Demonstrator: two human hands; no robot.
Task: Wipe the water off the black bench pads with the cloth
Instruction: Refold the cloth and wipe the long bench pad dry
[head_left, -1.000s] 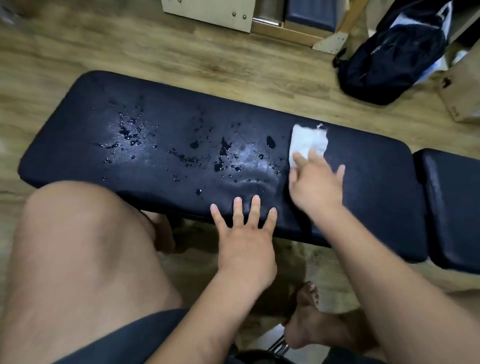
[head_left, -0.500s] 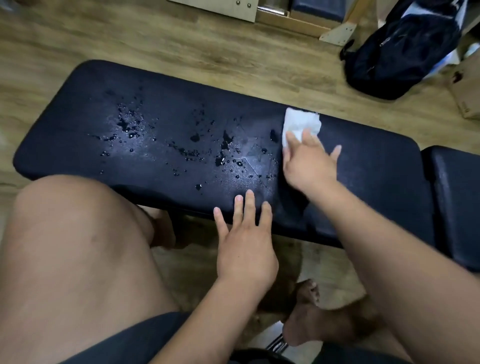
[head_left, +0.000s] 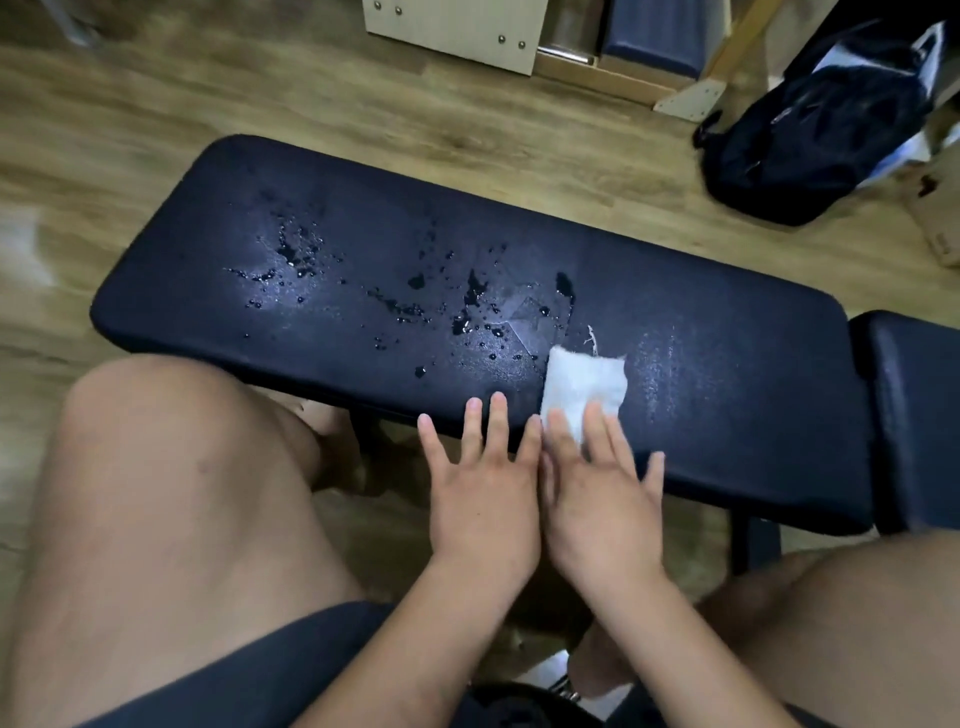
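The small white cloth (head_left: 582, 387) lies at the near edge of the long black worktop (head_left: 727, 415), pinned flat under the straight fingers of the right hand (head_left: 597, 499), its grip released. The left hand (head_left: 483, 499), grip also released, rests spread on the near edge just left of the cloth. Water droplets (head_left: 467, 306) lie scattered left and far of it. Being only pressed, the cloth may slide out from under the fingers or off the near edge. Once soaked it would likely smear water rather than lift it. A leftward stroke would meet the left hand.
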